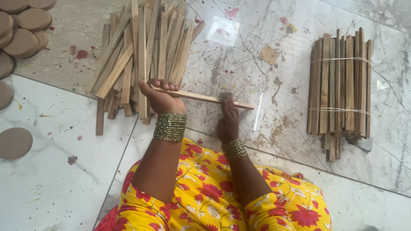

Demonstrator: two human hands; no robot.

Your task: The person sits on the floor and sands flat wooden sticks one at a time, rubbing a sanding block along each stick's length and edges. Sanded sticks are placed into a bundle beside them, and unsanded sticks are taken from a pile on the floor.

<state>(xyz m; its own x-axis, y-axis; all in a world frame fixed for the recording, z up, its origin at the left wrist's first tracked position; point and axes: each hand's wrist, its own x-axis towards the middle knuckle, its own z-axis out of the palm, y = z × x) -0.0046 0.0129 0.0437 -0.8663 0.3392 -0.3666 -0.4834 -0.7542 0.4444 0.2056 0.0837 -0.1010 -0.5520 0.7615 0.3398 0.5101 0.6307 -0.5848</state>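
While left hand [160, 99] grips wooden strip [201, 97], right hand [227, 122] presses small block [225, 96] on it

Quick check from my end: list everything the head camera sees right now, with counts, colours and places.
wooden strip: one, light brown, held over the floor by both hands
loose strip pile: many, brown, upper left of centre
tied strip bundle: one, brown, bound with two pale bands, right
round wooden discs: several, brown, stacked top left; more at the left edge
small wood chip: one, tan, upper centre
marble floor: pale, veined, stained
bangles: gold stacks, both wrists
left hand: grips the strip's left end
right hand: presses on the strip
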